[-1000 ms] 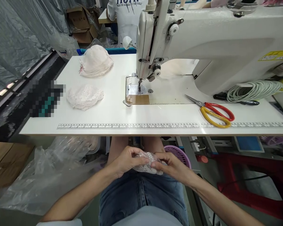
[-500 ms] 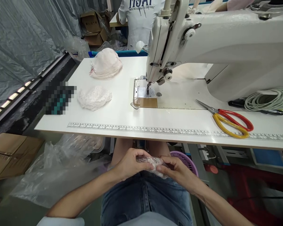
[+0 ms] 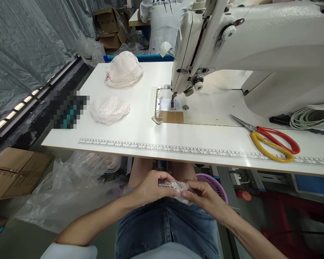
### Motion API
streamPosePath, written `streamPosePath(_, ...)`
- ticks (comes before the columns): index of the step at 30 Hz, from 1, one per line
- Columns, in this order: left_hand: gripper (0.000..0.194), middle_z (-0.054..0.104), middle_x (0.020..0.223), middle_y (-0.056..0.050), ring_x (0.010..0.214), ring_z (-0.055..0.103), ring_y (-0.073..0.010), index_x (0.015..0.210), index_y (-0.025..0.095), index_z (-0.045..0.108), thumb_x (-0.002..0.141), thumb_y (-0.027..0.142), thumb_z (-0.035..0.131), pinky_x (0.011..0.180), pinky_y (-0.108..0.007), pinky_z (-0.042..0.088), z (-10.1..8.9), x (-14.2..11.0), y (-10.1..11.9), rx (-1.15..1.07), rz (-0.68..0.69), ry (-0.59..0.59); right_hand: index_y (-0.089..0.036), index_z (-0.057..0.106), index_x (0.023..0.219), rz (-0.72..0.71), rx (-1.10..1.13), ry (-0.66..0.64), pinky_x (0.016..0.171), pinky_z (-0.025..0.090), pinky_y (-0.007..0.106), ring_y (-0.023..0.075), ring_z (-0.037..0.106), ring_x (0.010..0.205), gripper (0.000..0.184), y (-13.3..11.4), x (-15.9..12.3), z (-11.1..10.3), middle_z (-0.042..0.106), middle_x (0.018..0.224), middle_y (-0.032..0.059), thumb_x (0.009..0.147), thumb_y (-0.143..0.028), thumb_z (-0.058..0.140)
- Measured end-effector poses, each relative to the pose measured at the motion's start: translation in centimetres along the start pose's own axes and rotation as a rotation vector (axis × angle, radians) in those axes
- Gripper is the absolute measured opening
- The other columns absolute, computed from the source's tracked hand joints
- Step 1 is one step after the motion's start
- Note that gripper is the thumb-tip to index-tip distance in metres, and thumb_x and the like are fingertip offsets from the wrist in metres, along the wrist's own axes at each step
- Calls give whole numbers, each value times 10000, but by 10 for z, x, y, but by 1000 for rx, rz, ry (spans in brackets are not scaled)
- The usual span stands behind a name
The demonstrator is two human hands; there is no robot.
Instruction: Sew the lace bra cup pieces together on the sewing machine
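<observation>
Over my lap, below the table's front edge, a piece of white lace fabric (image 3: 178,187) is bunched between my two hands. My left hand (image 3: 153,187) pinches its left end between thumb and fingers. Its right end is gripped by my right hand (image 3: 203,194), thumb on top and fingers behind. Part of the lace is hidden by my fingers. On the table's left side lies another white lace piece (image 3: 110,110), and behind it sits a stack of pale, cup-shaped fabric pieces (image 3: 124,70).
A white sewing machine (image 3: 248,43) stands on the table (image 3: 140,135), which has a printed ruler along its front. Scissors (image 3: 269,140) with red and yellow handles lie at right beside coiled cable (image 3: 313,117). A purple basket (image 3: 214,187), plastic bags (image 3: 70,194) and a carton (image 3: 18,172) are below.
The view has shifted slightly, so the machine and scissors appear further right. Both hands keep their hold on the lace, with hardly any movement.
</observation>
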State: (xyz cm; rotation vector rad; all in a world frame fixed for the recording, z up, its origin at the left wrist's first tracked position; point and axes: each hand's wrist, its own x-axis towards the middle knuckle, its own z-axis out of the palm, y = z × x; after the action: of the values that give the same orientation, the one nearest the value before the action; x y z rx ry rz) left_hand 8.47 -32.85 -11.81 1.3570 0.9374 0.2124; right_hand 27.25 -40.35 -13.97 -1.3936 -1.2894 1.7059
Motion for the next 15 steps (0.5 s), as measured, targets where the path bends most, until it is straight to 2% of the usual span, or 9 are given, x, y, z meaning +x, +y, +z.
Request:
streamPosePath(6,237,668,717,-36,653,560,-133,822,120,719,657,289,730,598,-203,402,3,1,-1,-52,-8,3,-178,547,644,-13,-53,25,533,344,214,109,392,586,398,-4,-1,0,400,607,-33,807,-541,564)
streamPosePath(10,218,671,695,-42,644,569,-136,740,118,720,681,327,718,598,-210,408,2,0,-3,-89,-23,26,-181,591,654,-39,-125,51,540,364,219,116,440,592,413,-6,-3,-1,469,615,-17,807,-562,550)
streamPosePath(15,271,676,740,-48,682,576,-136,768,120,717,650,361,757,647,-223,434,-5,-4,-4,-290,-113,-33,-173,594,635,-56,-72,38,569,354,229,117,443,608,387,-4,-6,-5,502,634,-19,779,-532,610)
